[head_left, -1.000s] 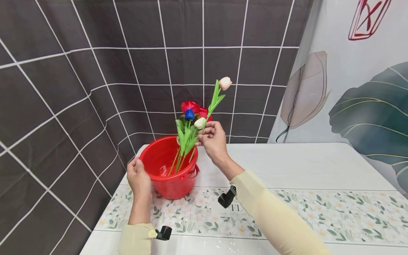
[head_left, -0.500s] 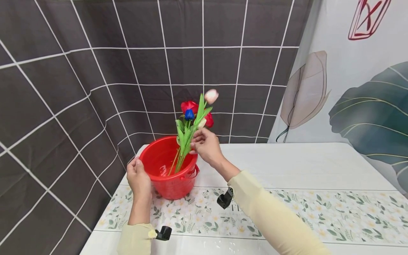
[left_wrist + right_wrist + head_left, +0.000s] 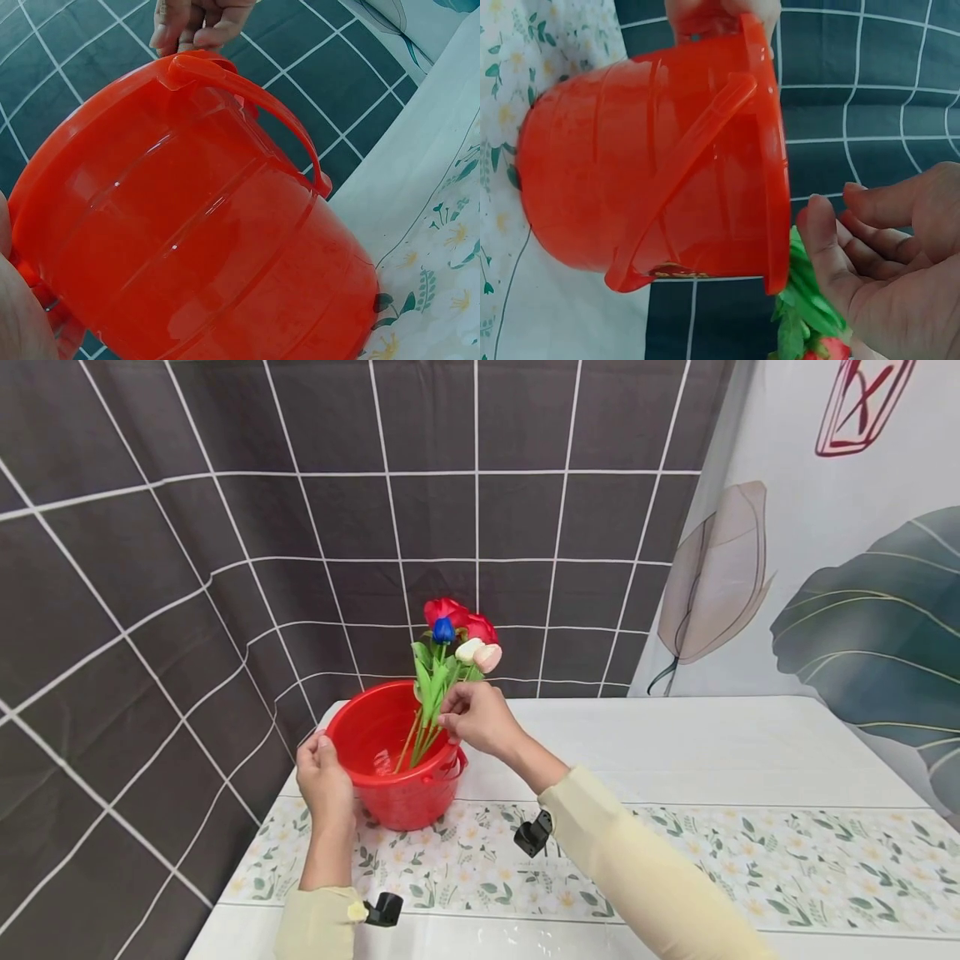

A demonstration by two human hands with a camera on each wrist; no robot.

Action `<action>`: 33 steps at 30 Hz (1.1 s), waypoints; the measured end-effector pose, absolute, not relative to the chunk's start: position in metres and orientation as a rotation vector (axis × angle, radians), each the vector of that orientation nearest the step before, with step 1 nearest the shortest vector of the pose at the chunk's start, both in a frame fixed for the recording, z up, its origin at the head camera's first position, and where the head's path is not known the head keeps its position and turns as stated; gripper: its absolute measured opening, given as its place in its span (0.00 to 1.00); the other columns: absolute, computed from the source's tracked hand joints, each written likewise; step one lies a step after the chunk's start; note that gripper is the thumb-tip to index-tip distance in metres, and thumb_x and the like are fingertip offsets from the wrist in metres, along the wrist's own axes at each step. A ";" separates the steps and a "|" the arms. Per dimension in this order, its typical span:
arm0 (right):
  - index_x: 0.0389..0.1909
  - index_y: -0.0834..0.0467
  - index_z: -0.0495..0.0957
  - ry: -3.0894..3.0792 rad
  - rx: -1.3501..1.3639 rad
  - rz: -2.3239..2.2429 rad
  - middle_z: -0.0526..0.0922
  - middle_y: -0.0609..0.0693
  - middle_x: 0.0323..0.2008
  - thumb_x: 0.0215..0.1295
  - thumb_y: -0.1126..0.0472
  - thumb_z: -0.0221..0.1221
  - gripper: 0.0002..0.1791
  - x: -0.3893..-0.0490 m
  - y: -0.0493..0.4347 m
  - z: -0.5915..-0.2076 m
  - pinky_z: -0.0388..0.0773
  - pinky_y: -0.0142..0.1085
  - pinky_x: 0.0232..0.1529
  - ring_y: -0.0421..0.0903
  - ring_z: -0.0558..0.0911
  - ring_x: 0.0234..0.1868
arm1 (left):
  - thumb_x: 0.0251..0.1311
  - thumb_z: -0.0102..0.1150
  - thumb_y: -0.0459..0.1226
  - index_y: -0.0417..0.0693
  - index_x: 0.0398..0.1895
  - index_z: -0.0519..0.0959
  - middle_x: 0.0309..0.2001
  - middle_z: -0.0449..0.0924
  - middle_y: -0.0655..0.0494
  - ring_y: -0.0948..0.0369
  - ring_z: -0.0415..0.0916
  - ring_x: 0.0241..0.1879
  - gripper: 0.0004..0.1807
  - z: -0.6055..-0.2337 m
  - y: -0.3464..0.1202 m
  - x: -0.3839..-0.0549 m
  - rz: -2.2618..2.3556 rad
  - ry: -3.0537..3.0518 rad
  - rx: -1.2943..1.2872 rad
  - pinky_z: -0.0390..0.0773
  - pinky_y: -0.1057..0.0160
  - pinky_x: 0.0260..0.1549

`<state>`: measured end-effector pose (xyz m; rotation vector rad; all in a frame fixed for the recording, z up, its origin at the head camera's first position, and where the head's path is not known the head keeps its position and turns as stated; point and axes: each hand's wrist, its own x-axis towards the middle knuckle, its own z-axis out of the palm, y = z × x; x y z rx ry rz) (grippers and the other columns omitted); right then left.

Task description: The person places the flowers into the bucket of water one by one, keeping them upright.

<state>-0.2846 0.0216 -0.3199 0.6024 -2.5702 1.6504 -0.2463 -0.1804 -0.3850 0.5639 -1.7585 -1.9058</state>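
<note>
A red plastic bucket (image 3: 405,797) sits tilted on the table, its mouth toward me. My left hand (image 3: 325,777) grips its left rim, thumb and fingers over the edge. Several artificial flowers lean against the right inside of the bucket: red blooms (image 3: 446,612), a blue tulip (image 3: 443,630), a white tulip (image 3: 469,650) and a pale pink tulip (image 3: 487,657). My right hand (image 3: 480,718) is at the right rim, curled fingers pinching at the pink tulip's stem, which the hand partly hides. In the right wrist view, green leaves (image 3: 810,289) show behind the right hand (image 3: 900,255).
The white table (image 3: 675,743) carries a floral band (image 3: 750,860) across its front. Dark grid-patterned cloth (image 3: 525,518) hangs behind and at the left. A leaf-printed curtain (image 3: 802,560) hangs at the right. The bucket's handle (image 3: 277,112) hangs along its side.
My right hand has moved down and left toward the bucket. The pink tulip has come down with it, from high above the bunch to beside the white tulip. The left hand stays put.
</note>
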 end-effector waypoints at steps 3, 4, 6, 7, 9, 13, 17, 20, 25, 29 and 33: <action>0.26 0.64 0.79 -2.605 0.618 1.606 0.80 0.53 0.19 0.59 0.68 0.64 0.05 -0.280 0.022 -0.317 0.80 0.33 0.23 0.53 0.82 0.21 | 0.75 0.37 0.45 0.44 0.68 0.61 0.66 0.66 0.45 0.51 0.65 0.63 0.24 -0.385 -0.180 -0.246 -1.909 -1.763 0.566 0.66 0.52 0.63; 0.26 0.64 0.79 -2.615 0.615 1.599 0.80 0.52 0.19 0.59 0.67 0.64 0.05 -0.279 0.022 -0.316 0.80 0.33 0.23 0.54 0.82 0.22 | 0.75 0.37 0.45 0.44 0.69 0.61 0.66 0.66 0.45 0.51 0.65 0.63 0.24 -0.385 -0.180 -0.246 -1.911 -1.763 0.566 0.66 0.52 0.63; 0.26 0.63 0.80 -2.630 0.613 1.587 0.80 0.53 0.19 0.60 0.66 0.64 0.06 -0.276 0.023 -0.315 0.79 0.33 0.23 0.57 0.83 0.24 | 0.75 0.37 0.45 0.44 0.69 0.61 0.66 0.66 0.45 0.51 0.65 0.63 0.24 -0.385 -0.181 -0.246 -1.916 -1.765 0.571 0.67 0.52 0.63; 0.26 0.63 0.80 -2.633 0.614 1.580 0.80 0.53 0.19 0.60 0.65 0.64 0.06 -0.275 0.023 -0.314 0.79 0.33 0.23 0.57 0.83 0.24 | 0.75 0.37 0.46 0.45 0.69 0.61 0.66 0.66 0.45 0.51 0.65 0.63 0.25 -0.385 -0.181 -0.246 -1.920 -1.765 0.576 0.67 0.52 0.63; 0.26 0.63 0.81 -2.633 0.613 1.569 0.80 0.54 0.19 0.61 0.64 0.63 0.07 -0.274 0.024 -0.314 0.78 0.33 0.23 0.57 0.83 0.24 | 0.75 0.37 0.46 0.45 0.69 0.61 0.66 0.66 0.45 0.51 0.65 0.63 0.25 -0.385 -0.181 -0.245 -1.925 -1.767 0.580 0.67 0.52 0.63; 0.28 0.65 0.81 -2.632 0.608 1.547 0.81 0.59 0.19 0.63 0.63 0.62 0.08 -0.272 0.027 -0.317 0.75 0.33 0.21 0.52 0.81 0.21 | 0.75 0.37 0.47 0.46 0.70 0.60 0.67 0.65 0.45 0.51 0.65 0.63 0.25 -0.386 -0.182 -0.245 -1.927 -1.778 0.584 0.67 0.52 0.63; 0.28 0.65 0.81 -2.634 0.597 1.536 0.80 0.63 0.21 0.64 0.63 0.61 0.09 -0.270 0.032 -0.319 0.72 0.32 0.19 0.50 0.79 0.20 | 0.74 0.37 0.47 0.46 0.70 0.59 0.67 0.65 0.45 0.51 0.64 0.64 0.26 -0.388 -0.182 -0.243 -1.934 -1.785 0.583 0.66 0.52 0.64; 0.27 0.65 0.80 -2.623 0.584 1.543 0.80 0.61 0.20 0.65 0.63 0.60 0.09 -0.268 0.035 -0.319 0.73 0.32 0.20 0.51 0.79 0.21 | 0.74 0.37 0.47 0.46 0.71 0.59 0.68 0.64 0.46 0.51 0.64 0.64 0.26 -0.388 -0.182 -0.243 -1.952 -1.770 0.579 0.66 0.53 0.64; 0.29 0.67 0.80 -2.597 0.545 1.612 0.77 0.52 0.17 0.65 0.64 0.59 0.10 -0.266 0.041 -0.320 0.76 0.33 0.22 0.46 0.79 0.19 | 0.74 0.38 0.47 0.45 0.70 0.60 0.67 0.64 0.47 0.51 0.64 0.64 0.26 -0.388 -0.181 -0.243 -1.981 -1.728 0.553 0.67 0.54 0.63; 0.27 0.67 0.79 -2.569 0.510 1.652 0.76 0.52 0.17 0.66 0.65 0.58 0.10 -0.265 0.047 -0.321 0.77 0.34 0.22 0.43 0.78 0.18 | 0.74 0.39 0.47 0.44 0.69 0.61 0.67 0.64 0.47 0.51 0.64 0.63 0.26 -0.386 -0.180 -0.242 -1.996 -1.702 0.538 0.67 0.54 0.63; 0.25 0.66 0.79 -2.543 0.487 1.626 0.78 0.55 0.19 0.66 0.65 0.58 0.10 -0.263 0.054 -0.322 0.77 0.34 0.22 0.46 0.79 0.19 | 0.73 0.41 0.48 0.47 0.70 0.60 0.68 0.62 0.48 0.52 0.60 0.65 0.27 -0.381 -0.177 -0.241 -1.979 -1.704 0.547 0.65 0.54 0.65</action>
